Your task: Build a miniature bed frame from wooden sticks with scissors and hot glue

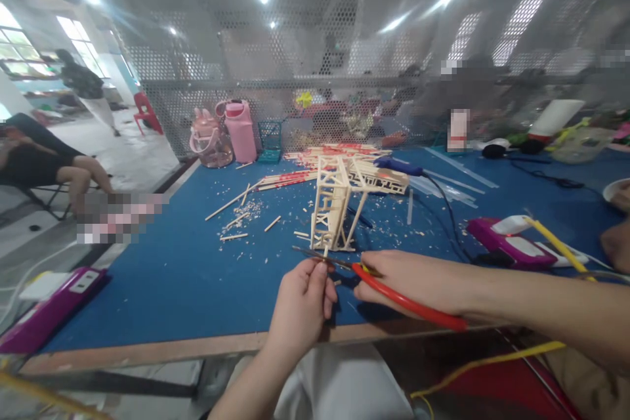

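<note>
Near the front edge of the blue table, my left hand (302, 292) pinches a short wooden stick (325, 252) that points upward. My right hand (394, 275) is wrapped round the red handles of a pair of scissors (408, 302). Their blades cross the stick just above my left fingertips. Just behind the blades stands a small frame built of pale wooden sticks (335, 203), with an upright tower and a longer part stretching to the right.
Behind the frame lie piles of sticks with red wrapping (295, 177), a blue glue gun (398, 166) and clear glue sticks (460, 167). Scraps (241, 213) litter the table (187, 289). Purple power strips (512, 246) and pink bottles (240, 131) stand about. A person (44, 164) sits at left.
</note>
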{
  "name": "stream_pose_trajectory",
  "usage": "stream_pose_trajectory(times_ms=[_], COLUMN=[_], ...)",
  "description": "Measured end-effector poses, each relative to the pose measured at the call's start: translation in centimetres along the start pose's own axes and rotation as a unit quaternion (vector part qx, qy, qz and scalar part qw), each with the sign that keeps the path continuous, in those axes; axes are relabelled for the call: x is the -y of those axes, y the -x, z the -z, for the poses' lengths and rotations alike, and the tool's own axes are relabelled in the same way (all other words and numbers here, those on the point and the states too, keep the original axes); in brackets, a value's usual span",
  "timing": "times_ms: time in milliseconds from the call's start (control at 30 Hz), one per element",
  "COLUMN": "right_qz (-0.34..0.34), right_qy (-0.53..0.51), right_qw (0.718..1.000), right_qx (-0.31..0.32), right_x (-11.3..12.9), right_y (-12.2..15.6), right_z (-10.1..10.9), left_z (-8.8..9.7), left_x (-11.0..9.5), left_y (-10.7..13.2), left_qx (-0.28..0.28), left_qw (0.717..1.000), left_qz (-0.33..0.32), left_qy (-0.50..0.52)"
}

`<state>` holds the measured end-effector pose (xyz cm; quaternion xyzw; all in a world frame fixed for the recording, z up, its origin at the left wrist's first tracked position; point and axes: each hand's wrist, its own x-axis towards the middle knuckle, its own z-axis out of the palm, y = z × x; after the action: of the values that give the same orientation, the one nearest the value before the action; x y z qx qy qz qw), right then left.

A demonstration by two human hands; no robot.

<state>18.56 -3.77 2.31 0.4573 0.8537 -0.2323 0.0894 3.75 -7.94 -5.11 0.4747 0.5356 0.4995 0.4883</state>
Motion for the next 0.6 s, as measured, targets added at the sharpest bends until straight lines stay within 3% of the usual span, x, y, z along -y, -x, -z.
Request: stream_pose_trajectory(times_ms=[133, 267, 467, 600], right_qz=[-0.013, -0.067, -0.061, -0.078], right_qy=[0.067, 0.028, 0.019, -0.023], right_qw=[0.997, 0.995, 0.997, 0.996], right_qx=[0.032, 0.063, 0.049, 0.044], right_x=[0.2, 0.1, 0.0, -0.9], right_y=[-0.3, -0.5, -1.4, 0.0], right_z=[0.0, -0.3, -0.5, -0.5], left_z=[-0.2, -0.5, -0.9, -0.1], left_x=[0.0, -0.2, -0.6, -0.7], left_y=[-0.3, -0.4, -0.6, 0.3], left_qx=[0.001, -0.011, -0.001, 0.04], left_qw=[0.999, 0.996, 0.994, 0.992], left_qz=[0.022, 0.044, 0.071, 0.074], left_qy=[-0.031, -0.074, -0.085, -0.093])
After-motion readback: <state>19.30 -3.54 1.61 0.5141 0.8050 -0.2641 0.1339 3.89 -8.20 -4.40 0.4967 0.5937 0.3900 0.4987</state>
